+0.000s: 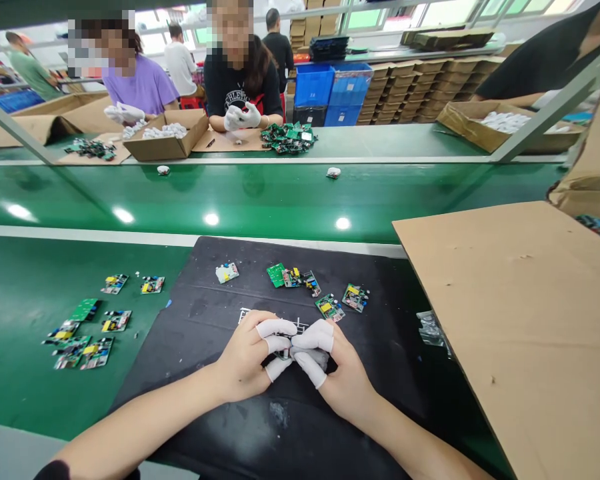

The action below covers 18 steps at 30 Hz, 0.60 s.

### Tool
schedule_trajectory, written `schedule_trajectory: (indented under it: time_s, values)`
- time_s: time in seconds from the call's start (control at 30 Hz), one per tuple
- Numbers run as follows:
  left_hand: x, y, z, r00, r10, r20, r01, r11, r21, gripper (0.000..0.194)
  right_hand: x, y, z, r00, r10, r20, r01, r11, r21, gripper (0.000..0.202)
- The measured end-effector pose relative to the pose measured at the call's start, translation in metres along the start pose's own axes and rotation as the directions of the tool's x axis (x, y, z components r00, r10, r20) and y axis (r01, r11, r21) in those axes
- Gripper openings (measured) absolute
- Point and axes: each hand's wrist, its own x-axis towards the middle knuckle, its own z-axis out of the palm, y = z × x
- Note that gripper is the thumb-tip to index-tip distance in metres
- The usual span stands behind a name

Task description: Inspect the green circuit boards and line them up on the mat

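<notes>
Over the black mat (220, 413), my two hands meet with white finger cots on several fingertips. My left hand (247, 353) pinches a small circuit board (284, 355), mostly covered by the fingers. In my right hand (343, 367) is a soft greyish, thin piece (318, 359), pressed against the board's right side; its exact kind is unclear. Just beyond the fingers lie a board with a yellow part (330, 307), another board (355, 297) and a green board (276, 275) face down. A board topped with white material (227, 272) rests farther left.
Several circuit boards (97, 353) lie on the green table at left. A large cardboard sheet (525, 320) slants along the right, beside clear plastic bags (431, 328). Beyond runs a green conveyor belt (270, 200) with two small white-topped pieces. Co-workers sit across it near an open carton (167, 143).
</notes>
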Motion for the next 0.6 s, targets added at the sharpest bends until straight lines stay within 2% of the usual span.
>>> schedule_trajectory:
  time_s: [0.07,0.17,0.27,0.33,0.4,0.5,0.6]
  values:
    - [0.0,0.001,0.001,1.0,-0.017,-0.004,0.017,1.0,0.006,0.014,0.0,0.0,0.001,1.0,0.017,-0.006,-0.017,1.0,0.025,0.009]
    - [0.003,0.001,-0.001,0.999,-0.045,0.021,0.045,0.999,0.002,0.014,0.001,-0.001,0.002,0.982,0.184,0.033,-0.187,0.964,0.188,0.007]
    - [0.008,0.002,-0.005,0.998,-0.059,0.021,0.059,0.998,-0.009,0.009,0.003,-0.001,0.002,0.908,0.401,0.121,-0.408,0.779,0.476,0.019]
    - [0.009,0.003,-0.007,0.998,-0.063,0.007,0.063,0.998,-0.003,0.007,0.004,0.0,0.001,0.856,0.503,0.116,-0.462,0.645,0.609,0.028]
    - [0.009,0.002,-0.008,0.998,-0.069,0.006,0.069,0.998,0.004,0.006,0.005,0.001,-0.001,0.823,0.564,0.074,-0.464,0.591,0.66,0.032]
    - [0.008,0.001,-0.009,0.998,-0.065,0.011,0.065,0.998,-0.001,0.005,0.005,0.003,-0.002,0.822,0.568,0.037,-0.459,0.624,0.632,0.031]
    - [0.008,0.001,-0.012,0.999,-0.03,-0.031,0.03,1.0,0.005,0.007,0.004,0.004,-0.003,0.876,0.483,0.009,-0.425,0.761,0.49,0.022]
